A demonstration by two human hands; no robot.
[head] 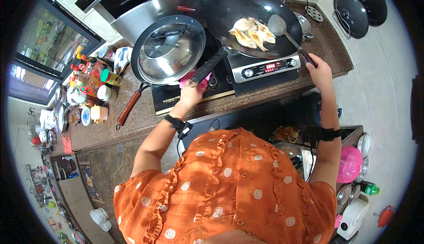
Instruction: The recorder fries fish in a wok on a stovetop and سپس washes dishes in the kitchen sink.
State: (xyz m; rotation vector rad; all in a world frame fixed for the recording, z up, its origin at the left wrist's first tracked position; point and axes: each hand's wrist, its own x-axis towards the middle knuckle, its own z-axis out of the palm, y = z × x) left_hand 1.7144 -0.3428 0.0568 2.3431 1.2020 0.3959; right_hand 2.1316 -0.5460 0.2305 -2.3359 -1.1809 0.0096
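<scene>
Several pieces of browned fish (253, 32) lie in a large black wok (225, 14) on an induction cooker (266, 68) with a lit red display. My right hand (319, 70) grips the dark handle of a metal spatula (277, 25), whose blade rests in the wok beside the fish. My left hand (192, 93) is by the end of the wok's black-wrapped handle (210, 66), with a pink cloth (202, 81) under it; its fingers are partly hidden. To the left stands a second pan (135, 58) with a brown wooden handle, covered by a domed metal and glass lid (162, 58).
Sauce bottles and jars (87, 78) crowd the counter's left side by the window. Behind the wok at right sits a metal pot lid (303, 25). Two black lids (351, 14) hang on the right wall. The stone counter edge (212, 106) runs before me.
</scene>
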